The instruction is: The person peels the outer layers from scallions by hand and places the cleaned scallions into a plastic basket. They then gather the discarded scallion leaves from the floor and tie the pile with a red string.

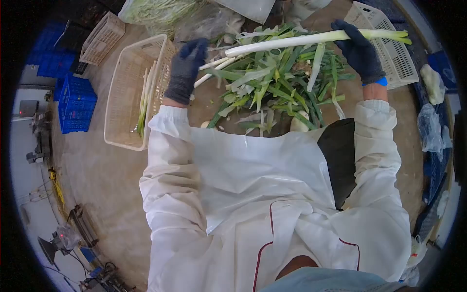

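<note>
A long leek [287, 43] with a white shank and a trimmed green end stretches across the upper middle, held at its right part by my right hand [359, 54] in a dark glove. My left hand [187, 68], gloved too, is beside the leek's white end and apart from it. Its fingers look bent but are blurred. Close to that hand, thinner white leek stalks [214, 73] stick out. Under the held leek is a heap of green leek leaves and peelings [272, 82].
At left stands a cream crate [125, 78] with several leeks [145, 100] inside. A white crate [396, 58] is at upper right. Farther left are a blue crate [77, 104] and another cream crate [103, 39]. Bagged greens [158, 12] sit at the top.
</note>
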Available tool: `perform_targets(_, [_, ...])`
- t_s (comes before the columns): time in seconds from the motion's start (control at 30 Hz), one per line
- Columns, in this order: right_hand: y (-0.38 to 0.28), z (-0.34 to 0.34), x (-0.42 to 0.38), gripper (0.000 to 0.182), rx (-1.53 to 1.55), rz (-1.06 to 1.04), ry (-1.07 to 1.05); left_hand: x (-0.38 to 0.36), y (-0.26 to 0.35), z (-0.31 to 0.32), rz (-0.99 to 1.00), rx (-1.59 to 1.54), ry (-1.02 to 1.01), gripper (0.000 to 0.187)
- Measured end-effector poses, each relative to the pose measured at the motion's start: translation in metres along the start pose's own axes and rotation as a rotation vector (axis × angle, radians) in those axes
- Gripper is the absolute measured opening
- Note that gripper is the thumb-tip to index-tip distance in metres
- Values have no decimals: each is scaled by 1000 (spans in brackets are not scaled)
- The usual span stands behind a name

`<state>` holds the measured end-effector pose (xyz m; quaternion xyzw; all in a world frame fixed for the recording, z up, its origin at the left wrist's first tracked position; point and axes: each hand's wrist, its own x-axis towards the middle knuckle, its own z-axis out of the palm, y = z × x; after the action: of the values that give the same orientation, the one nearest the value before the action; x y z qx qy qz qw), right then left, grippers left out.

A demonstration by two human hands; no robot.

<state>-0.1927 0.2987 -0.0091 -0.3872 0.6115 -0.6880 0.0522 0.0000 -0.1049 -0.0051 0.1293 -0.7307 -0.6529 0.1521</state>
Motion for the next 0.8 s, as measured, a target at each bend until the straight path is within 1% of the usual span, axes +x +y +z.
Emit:
perform_targets(0.03, [-3, -2, 0, 37, -21, -30, -27, -7, 2, 13, -14, -19, -62, 32])
perform_targets(0.13, [-7, -3, 2, 38, -9, -23, -50, -22, 19, 33, -110, -81, -320, 34])
perform_targets(0.23, [-5, -1, 2, 38, -62, -15, -28, -31, 16, 41, -168, -426, -403, 36])
perform_targets(0.3, [-6, 2, 1, 38, -89, -3, -2, -29, 4, 42, 69, -283, -363, 27])
perform_targets(0.37, [-7, 6, 2, 38, -52, 22, 16, -28, 1, 46, 29, -421, -317, 23])
perform_targets(0.47, [-9, 12, 2, 38, 50, 30, 0, -30, 8, 51, -90, -714, -279, 20])
perform_targets(0.53, [-7, 15, 3, 39, 69, 27, -21, -32, -2, 52, 177, -291, -197, 19])
perform_targets(0.6, [-6, 17, 4, 39, 61, 5, -54, -33, -2, 53, 189, -266, -165, 17])
perform_targets(0.67, [-4, 16, 3, 38, 9, -44, -86, -32, 3, 53, -52, -640, -190, 14])
perform_targets(0.77, [4, 11, -1, 37, -212, -157, -86, -38, 11, 55, 174, -205, -67, 13])
perform_targets(0.8, [8, 11, -3, 37, -178, -82, -72, -40, 14, 56, 265, -56, -38, 13])
